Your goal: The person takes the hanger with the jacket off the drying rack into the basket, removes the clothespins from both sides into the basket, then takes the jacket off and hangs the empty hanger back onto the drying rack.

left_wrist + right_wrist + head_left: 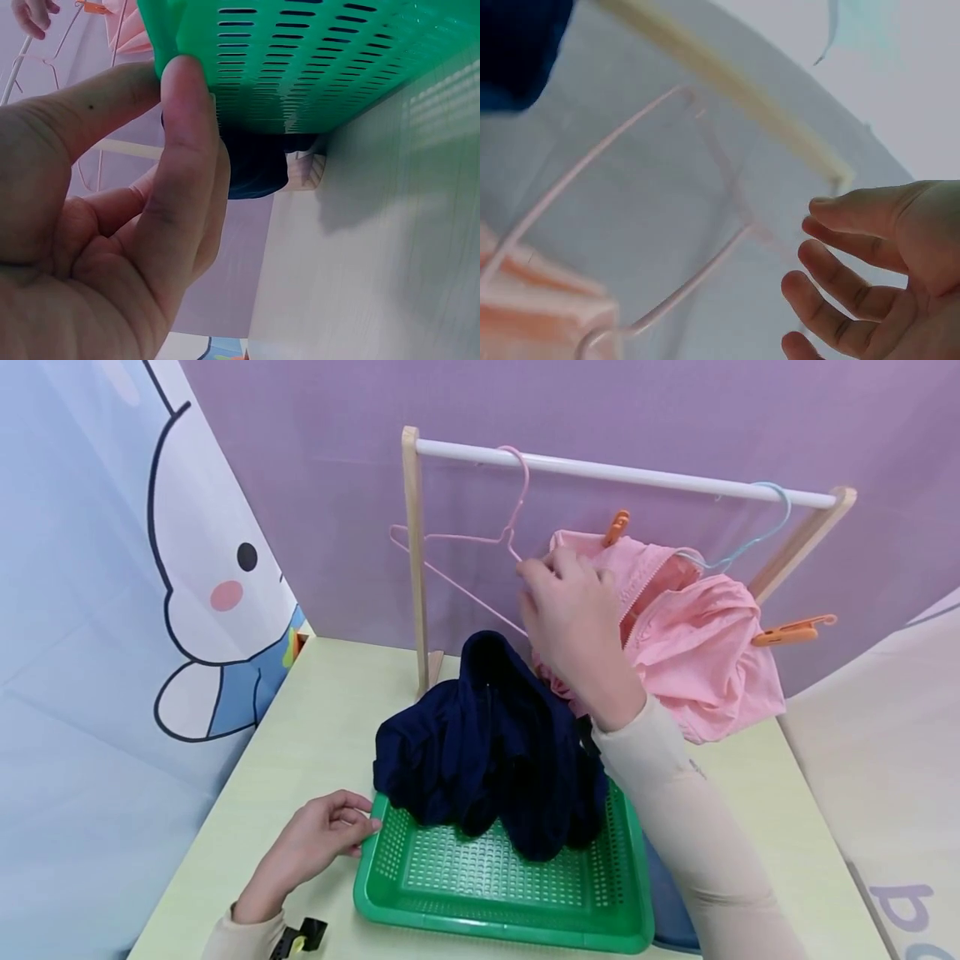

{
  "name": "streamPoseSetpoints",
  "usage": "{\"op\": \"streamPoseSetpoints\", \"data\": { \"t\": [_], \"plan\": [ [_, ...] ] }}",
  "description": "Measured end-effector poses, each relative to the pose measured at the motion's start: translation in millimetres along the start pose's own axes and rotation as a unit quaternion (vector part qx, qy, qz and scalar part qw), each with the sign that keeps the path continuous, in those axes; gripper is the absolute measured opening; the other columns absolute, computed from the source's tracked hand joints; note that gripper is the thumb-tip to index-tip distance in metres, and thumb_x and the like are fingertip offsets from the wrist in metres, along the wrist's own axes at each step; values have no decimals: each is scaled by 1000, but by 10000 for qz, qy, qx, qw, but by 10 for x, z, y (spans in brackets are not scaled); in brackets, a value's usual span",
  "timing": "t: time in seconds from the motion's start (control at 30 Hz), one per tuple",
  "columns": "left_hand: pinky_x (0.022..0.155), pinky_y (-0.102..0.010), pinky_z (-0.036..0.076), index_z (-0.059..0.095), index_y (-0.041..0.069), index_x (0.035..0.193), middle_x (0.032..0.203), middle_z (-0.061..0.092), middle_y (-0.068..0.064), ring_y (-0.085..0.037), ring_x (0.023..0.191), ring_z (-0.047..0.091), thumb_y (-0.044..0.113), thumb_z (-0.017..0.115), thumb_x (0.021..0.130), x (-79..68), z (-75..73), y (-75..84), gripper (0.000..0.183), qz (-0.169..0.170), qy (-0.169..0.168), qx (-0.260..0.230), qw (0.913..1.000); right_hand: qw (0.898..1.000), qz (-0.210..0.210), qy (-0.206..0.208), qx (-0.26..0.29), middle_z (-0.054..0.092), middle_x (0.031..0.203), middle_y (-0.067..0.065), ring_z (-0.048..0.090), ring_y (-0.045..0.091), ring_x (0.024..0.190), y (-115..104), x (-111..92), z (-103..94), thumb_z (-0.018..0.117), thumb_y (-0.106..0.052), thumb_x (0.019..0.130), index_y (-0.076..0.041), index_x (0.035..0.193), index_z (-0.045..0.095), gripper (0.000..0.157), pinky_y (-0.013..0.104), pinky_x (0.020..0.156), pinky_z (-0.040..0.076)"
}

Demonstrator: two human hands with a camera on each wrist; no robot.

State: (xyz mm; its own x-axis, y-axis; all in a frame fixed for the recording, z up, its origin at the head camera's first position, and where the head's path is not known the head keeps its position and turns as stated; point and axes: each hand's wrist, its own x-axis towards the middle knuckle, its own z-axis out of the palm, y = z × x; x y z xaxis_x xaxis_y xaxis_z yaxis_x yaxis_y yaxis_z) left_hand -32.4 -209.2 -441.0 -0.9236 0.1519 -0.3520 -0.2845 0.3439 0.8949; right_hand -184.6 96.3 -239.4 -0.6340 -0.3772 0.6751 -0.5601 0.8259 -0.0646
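Observation:
My left hand (318, 839) pinches the left rim of a green plastic basket (491, 929) between thumb and fingers; the left wrist view shows this grip close up. A dark navy garment (480, 743) with a zip lies bunched over the basket's far half. My right hand (573, 610) is raised beside a pink hanger (465, 537), which hooks over the white rail. In the right wrist view its fingers (829, 319) are spread and loosely bent, with nothing between them. Behind that hand, a pink zipped jacket (712, 660) hangs on a light blue hanger (738, 556).
The rail (637, 475) runs between wooden posts, the left post (415, 560) standing behind the basket. Orange clothespins (795, 631) grip the pink jacket. Something blue (671, 902) lies right of the basket. Printed cloth walls border the pale table (300, 735).

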Motion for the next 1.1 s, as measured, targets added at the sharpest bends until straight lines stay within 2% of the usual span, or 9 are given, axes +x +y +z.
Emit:
{"op": "streamPoseSetpoints", "data": {
  "t": [0.07,0.17,0.27,0.4,0.5,0.63,0.77,0.9,1.1],
  "plan": [
    [69,-41,59,60,-5,116,91,70,-8,-24,75,68,25,78,89,0,1,-12,44,17,1,-2,10000,9994,-307,127,137,64,97,14,61,37,87,-94,-68,11,67,-8,91,-6,104,73,15,52,68,44],
    [69,-41,59,60,-4,116,91,70,-8,-25,74,68,26,78,89,6,0,-21,44,48,2,7,10000,9978,-601,38,292,64,97,13,61,36,87,-207,-149,77,70,-11,90,-7,103,73,14,50,67,45],
    [69,-40,59,60,-4,117,92,70,-7,-24,75,68,26,78,89,11,-1,-25,45,49,-8,4,10000,9971,-653,-296,242,64,97,11,60,34,85,-285,-223,199,72,-15,90,-9,103,74,14,49,68,46],
    [68,-39,60,60,-5,117,91,70,-8,-24,75,68,27,78,90,8,-4,-21,45,59,-18,2,10000,9937,-536,-983,-64,64,99,8,59,32,87,-356,-332,442,71,-23,92,-12,100,76,14,48,68,47],
    [69,-40,60,60,-5,117,92,70,-8,-24,76,68,27,78,90,5,-9,-16,45,53,-9,17,10000,9849,-395,-1643,-381,65,102,7,59,30,92,-389,-402,656,70,-30,93,-14,97,77,18,46,72,48],
    [69,-41,60,60,-4,117,91,69,-8,-24,76,68,27,78,89,9,-16,-22,45,17,-8,8,10000,9668,-217,-2411,-818,65,104,9,58,30,96,-391,-471,932,68,-39,95,-15,93,77,26,46,77,48],
    [69,-40,60,60,-4,117,91,69,-8,-24,75,68,28,78,90,21,-15,-31,46,17,-50,-20,10000,9532,17,-2832,-1061,64,107,12,54,33,100,-352,-529,1130,67,-41,95,-14,91,77,29,47,81,47],
    [69,-39,60,60,-4,117,90,69,-8,-24,74,69,29,78,90,30,-16,-38,47,29,-71,10,10000,9557,97,-2733,-1086,62,109,12,51,34,102,-314,-575,1187,68,-29,93,-13,89,77,19,47,82,45],
    [68,-37,60,60,-4,118,89,69,-8,-24,74,69,30,78,89,34,-22,-46,48,-13,-38,53,10000,9772,-184,-1971,-765,62,110,11,51,34,98,-289,-697,1003,68,-17,90,-8,87,76,13,46,77,44]
  ]
}}
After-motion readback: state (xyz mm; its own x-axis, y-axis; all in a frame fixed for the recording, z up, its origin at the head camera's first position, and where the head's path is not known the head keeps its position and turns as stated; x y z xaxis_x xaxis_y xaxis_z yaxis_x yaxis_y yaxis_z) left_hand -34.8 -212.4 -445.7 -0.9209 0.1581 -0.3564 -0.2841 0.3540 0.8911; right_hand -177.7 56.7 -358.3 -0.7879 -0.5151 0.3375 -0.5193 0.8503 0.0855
